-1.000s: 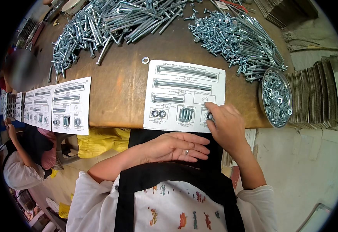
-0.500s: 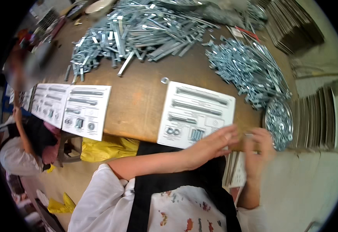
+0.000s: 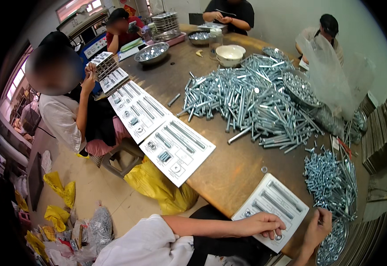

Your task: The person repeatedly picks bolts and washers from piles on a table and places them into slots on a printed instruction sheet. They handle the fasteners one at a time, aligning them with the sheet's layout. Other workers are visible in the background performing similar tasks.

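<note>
My left hand point(image 3: 264, 225) lies over the lower part of a white card point(image 3: 275, 195) with bolt and nut shapes on its face. Its fingers are curled together, and anything in them is hidden. Just right of the card, my right hand point(image 3: 319, 225) is raised with fingers bent inward; I cannot make out what they hold. Beside it stands a metal bowl of small fasteners point(image 3: 334, 244). A heap of short bolts point(image 3: 324, 175) lies beyond that hand. Near the card's far corner rests a small round metal piece point(image 3: 264, 169).
A large pile of long bolts point(image 3: 255, 102) covers the table's middle. More cards point(image 3: 178, 148) line the left edge, by a co-worker point(image 3: 65, 106). Other people sit at the far side. Cardboard stacks point(image 3: 381, 133) stand at right; a yellow bag point(image 3: 158, 184) hangs below the edge.
The view has swung up and left, bringing co-workers and the far table into sight. My left hand has curled over the card; my right hand stays near the bowl.
</note>
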